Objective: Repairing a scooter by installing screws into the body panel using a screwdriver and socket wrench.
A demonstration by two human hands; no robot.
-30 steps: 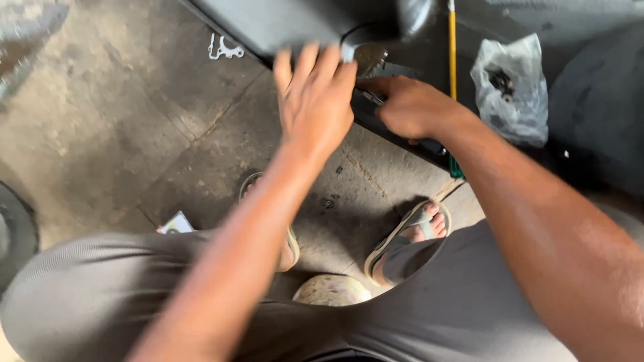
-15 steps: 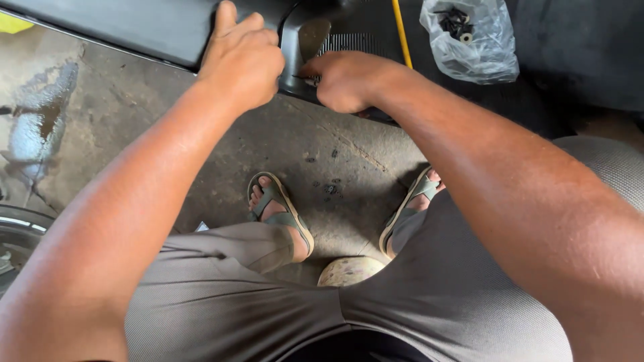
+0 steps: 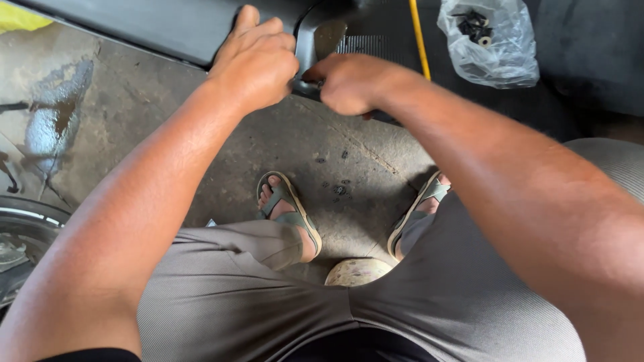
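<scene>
I squat on the concrete floor (image 3: 201,121) with the black plastic panel (image 3: 168,27) lying at twelve o'clock. My left hand (image 3: 258,60) presses down on its edge, fingers curled over the rim. My right hand (image 3: 349,84) is closed in a fist at the panel's curved bracket (image 3: 322,43); what it grips I cannot tell. To do this well, I judge I should keep the left hand bearing firmly so the panel stays put, and work the right in short, controlled pulls. The bag of fasteners (image 3: 490,40) sits at one o'clock.
</scene>
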